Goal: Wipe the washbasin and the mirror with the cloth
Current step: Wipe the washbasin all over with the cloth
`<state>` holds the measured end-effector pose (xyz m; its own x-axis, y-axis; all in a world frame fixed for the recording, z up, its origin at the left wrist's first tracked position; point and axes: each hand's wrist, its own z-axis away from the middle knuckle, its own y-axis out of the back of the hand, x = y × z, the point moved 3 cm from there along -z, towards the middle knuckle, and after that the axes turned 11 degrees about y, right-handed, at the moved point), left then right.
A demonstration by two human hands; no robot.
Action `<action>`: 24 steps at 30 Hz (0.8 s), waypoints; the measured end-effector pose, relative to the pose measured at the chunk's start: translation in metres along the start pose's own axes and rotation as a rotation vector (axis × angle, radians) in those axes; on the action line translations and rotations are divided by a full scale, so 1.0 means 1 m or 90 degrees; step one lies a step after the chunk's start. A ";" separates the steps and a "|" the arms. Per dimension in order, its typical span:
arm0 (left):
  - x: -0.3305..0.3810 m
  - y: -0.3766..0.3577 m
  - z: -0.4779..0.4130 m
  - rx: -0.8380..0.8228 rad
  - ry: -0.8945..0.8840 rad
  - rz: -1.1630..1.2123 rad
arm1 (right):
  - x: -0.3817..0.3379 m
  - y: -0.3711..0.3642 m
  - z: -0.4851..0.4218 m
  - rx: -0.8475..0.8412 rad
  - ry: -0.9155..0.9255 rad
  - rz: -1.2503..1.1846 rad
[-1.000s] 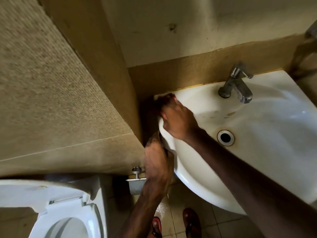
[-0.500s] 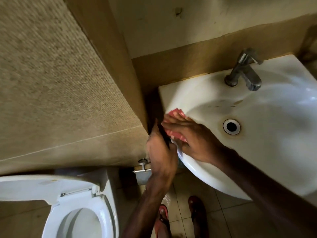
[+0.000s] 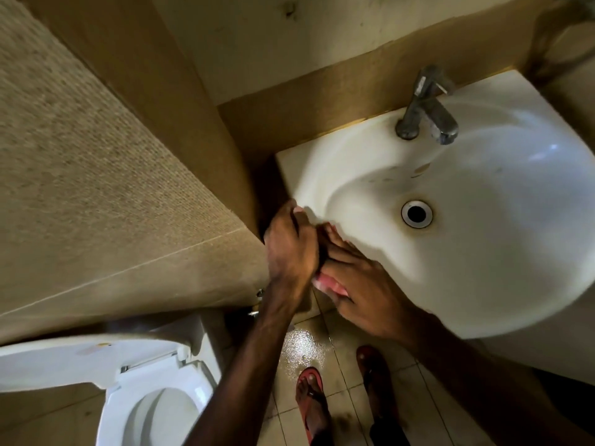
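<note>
Below you, at the left front edge of the white glazed ceramic washbasin (image 3: 483,236), both your hands work close together. Your right hand (image 3: 363,294) lies with its fingers fairly straight across the pink cloth (image 3: 328,284), pressing it to the outer curve of the rim. The cloth shows as a soft crumpled strip under the palm and as a small pink tip past the fingertips. Your left hand (image 3: 289,252) touches the right one, its back to the camera, its fingers bent down over the basin's left side. Whether they grip the rim or a fold of the cloth cannot be told.

The basin is round at the front and square at the back, smooth and shiny. It has a dark round drain hole ringed in chrome (image 3: 416,214), with brownish staining about it. A few yellowish marks lie below the dull grey metal tap (image 3: 425,107), which stands at the back edge.

Behind the basin a band of brown speckled wall tile (image 3: 322,101) runs under a cream plastered wall (image 3: 257,43). To your left a rough beige tiled wall with a woven-looking grain (image 3: 96,156) comes to a corner just beside the basin. Below it stands a white toilet (image 3: 154,410), its oval bowl showing. The cream tiled floor (image 3: 302,349) gleams wet near your feet, which wear red sandals (image 3: 310,403).
</note>
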<state>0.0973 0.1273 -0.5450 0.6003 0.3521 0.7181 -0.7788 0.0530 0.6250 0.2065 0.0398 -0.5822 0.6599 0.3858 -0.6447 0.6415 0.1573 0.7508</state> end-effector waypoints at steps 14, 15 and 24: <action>0.021 0.006 -0.016 -0.119 0.023 -0.160 | -0.011 -0.008 0.006 0.006 -0.056 0.103; 0.025 0.005 -0.017 -0.123 0.026 -0.160 | -0.010 -0.010 -0.007 0.031 -0.063 0.084; 0.029 0.003 -0.024 -0.109 0.017 -0.121 | 0.005 -0.010 -0.045 0.077 -0.151 -0.024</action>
<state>0.1084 0.1601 -0.5294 0.7358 0.3446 0.5830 -0.6731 0.2777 0.6854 0.1856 0.0810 -0.5864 0.6990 0.1554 -0.6980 0.6998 0.0520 0.7124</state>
